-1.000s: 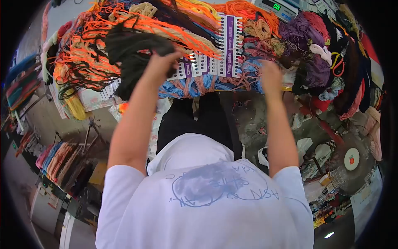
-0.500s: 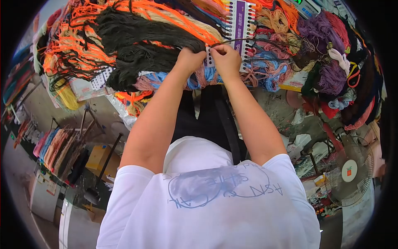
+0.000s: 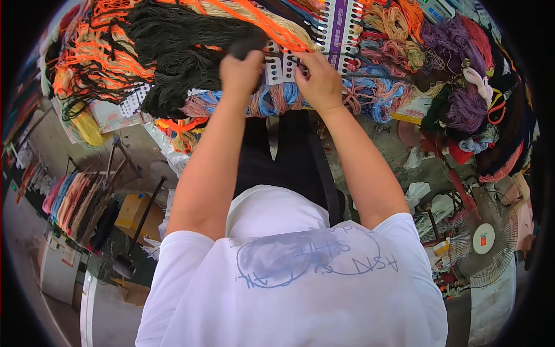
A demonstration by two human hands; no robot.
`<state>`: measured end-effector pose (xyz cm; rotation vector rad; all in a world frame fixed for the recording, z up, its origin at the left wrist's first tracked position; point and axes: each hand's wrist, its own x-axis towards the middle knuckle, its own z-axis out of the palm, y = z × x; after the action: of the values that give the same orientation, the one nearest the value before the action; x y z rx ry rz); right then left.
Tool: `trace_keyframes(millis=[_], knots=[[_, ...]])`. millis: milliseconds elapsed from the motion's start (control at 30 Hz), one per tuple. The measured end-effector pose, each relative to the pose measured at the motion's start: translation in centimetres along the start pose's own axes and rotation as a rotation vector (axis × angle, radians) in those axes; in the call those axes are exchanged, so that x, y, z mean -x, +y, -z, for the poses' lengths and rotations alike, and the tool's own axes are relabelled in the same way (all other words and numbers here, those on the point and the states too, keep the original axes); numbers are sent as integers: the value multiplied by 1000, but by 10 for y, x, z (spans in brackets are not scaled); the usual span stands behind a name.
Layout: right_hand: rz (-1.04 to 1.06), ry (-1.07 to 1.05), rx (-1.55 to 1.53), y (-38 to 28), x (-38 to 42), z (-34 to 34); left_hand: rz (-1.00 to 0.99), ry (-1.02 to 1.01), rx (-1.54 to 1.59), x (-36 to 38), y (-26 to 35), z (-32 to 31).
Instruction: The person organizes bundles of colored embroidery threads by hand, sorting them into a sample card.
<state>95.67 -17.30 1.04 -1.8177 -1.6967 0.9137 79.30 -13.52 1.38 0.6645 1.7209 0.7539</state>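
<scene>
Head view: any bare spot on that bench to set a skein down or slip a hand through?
Hardly any. Yarn covers the bench from the orange skeins and the dark bundle on one side to the purple yarn on the other. Only the white punched card shows bare strips, beside the left hand and right hand. Free passage is along the near edge, under the blue-pink yarn.

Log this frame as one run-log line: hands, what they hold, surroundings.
left hand: grips dark thread bundle | right hand: pinches dark strand on punched thread card | around: orange skeins, purple skeins, floor fan
</scene>
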Motion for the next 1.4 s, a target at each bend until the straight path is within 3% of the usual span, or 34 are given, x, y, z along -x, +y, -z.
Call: trace_keyframes(millis=[67,200,300,433,567,633,700,733,767,800,867,967,1000,1100,1167,1233,1267,1367,1400], knots=[[87,20,108,4,-6,-1,102,78,354,-7,13,29],[178,40,351,10,-13,0,177,-400,952,-2,33,67],[233,114,399,7,-16,2,214,-567,781,4,38,62],[278,198,370,-5,-16,10,-51,-675,229,3,25,1],[320,184,283,-14,-11,18,-62,-656,-5,5,1,-15],[249,74,218,-3,-12,11,-401,-424,-237,3,-8,-7],[177,-68,172,7,-15,5,-296,-360,-80,10,13,15],[172,-58,167,13,-16,2,-291,-344,-69,8,23,36],[178,-70,215,22,-16,-1,-164,-240,-166,18,61,56],[184,-82,264,28,-17,-5,-211,-244,-137,2,64,88],[167,-73,243,33,-17,-9,-109,-69,108,-16,98,146],[159,-53,219,32,-18,-10,-396,-122,144,-31,161,198],[143,-55,196,32,-19,-10,-428,143,1,-21,181,187],[101,38,85,13,-20,-1,-525,132,23,-1,201,172],[9,101,5,-32,-18,23,-418,-39,77,32,202,150],[-130,101,-447,-103,-16,51,-132,-349,311,65,204,129],[-54,89,-604,-137,-14,64,10,-492,464,81,204,121],[202,-52,-834,-200,-10,85,63,-655,520,112,203,109],[32,-114,-943,-215,-4,90,68,-690,545,118,205,111]])
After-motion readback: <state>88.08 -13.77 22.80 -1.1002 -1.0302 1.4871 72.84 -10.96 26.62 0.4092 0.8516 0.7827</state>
